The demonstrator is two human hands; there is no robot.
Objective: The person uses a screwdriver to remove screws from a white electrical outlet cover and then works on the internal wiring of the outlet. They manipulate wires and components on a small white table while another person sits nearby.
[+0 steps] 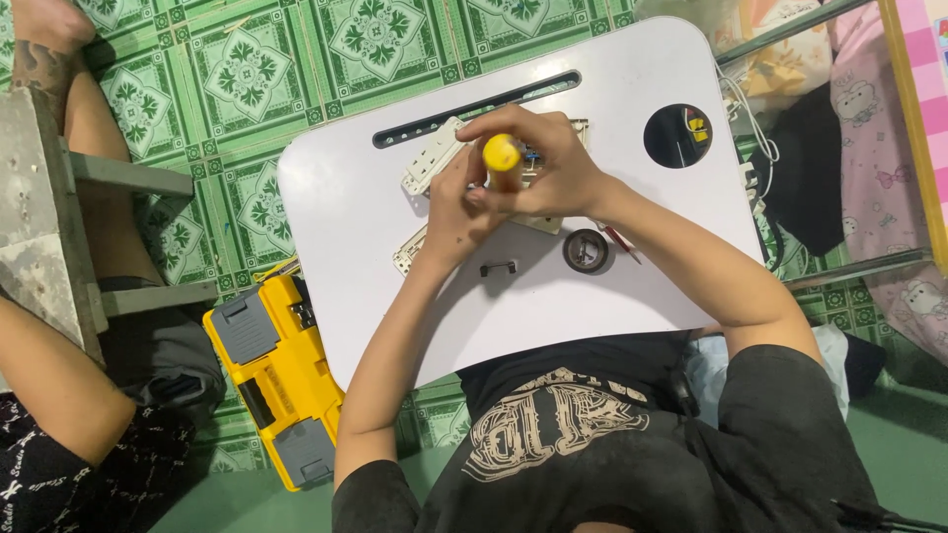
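Note:
My right hand is closed around the yellow handle of a screwdriver, held upright over a white electrical socket plate on a white lap table. My left hand lies just below and against the right one, its fingers pressing on the screwdriver shaft and the plate. The tool's tip is hidden by my hands. A second white plate peeks out under my left wrist.
A black tape roll, a small black clip and a thin red tool lie on the table. It has a slot and a round hole. A yellow toolbox sits on the green tiled floor. Another person's legs are at the left.

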